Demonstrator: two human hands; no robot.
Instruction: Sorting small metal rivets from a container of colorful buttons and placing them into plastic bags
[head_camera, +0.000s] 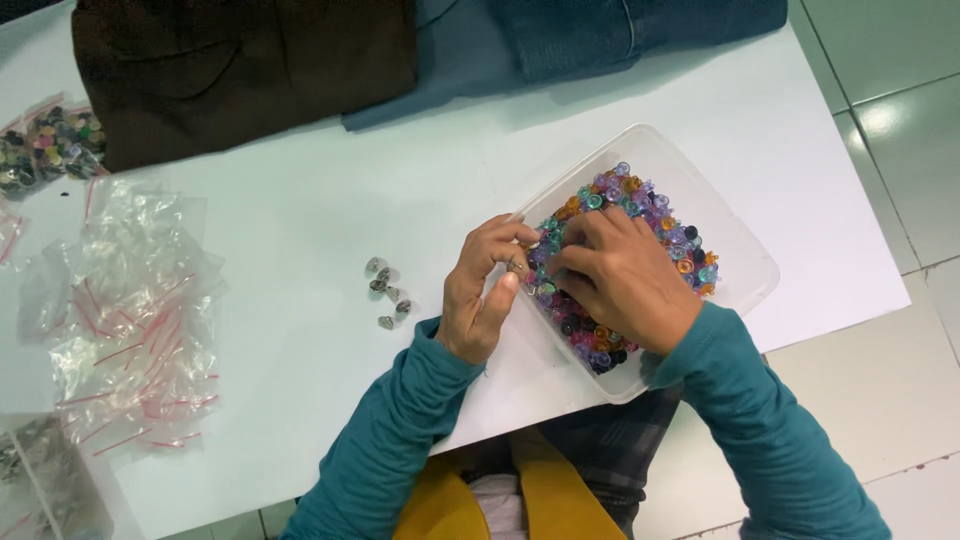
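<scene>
A small silvery metal piece (516, 267) is pinched between the thumb and curled fingers of the left hand (482, 290), right at the near-left rim of a clear plastic tub (742, 262). The piece is tiny and partly covered by the fingertips, so its exact shape cannot be told. The right hand (625, 280) is laid palm-down inside the tub, its fingers bent and pressed together into the beads (640, 205); whether anything is gripped beneath them cannot be told. The 2 hands almost meet at the tub's left rim.

The tub is rectangular with rounded corners, set askew near the table's right edge, with 1 corner overhanging the near edge. It is filled with small translucent beads in purple, teal, orange and pink, with some dark ones mixed in.

Just left of the left hand, a small cluster of about 5 silvery metal pieces (388, 293) is seen on the bare white table (300, 230), apart from the tub. Further left, towards the table's left edge, a heap of empty clear zip bags with red strips (135, 310) is spread out. In the far-left corner a bag of mixed dark beads (50, 145) is lying. Along the far edge, a dark brown garment (240, 65) and a blue denim garment (600, 30) are folded side by side.
</scene>
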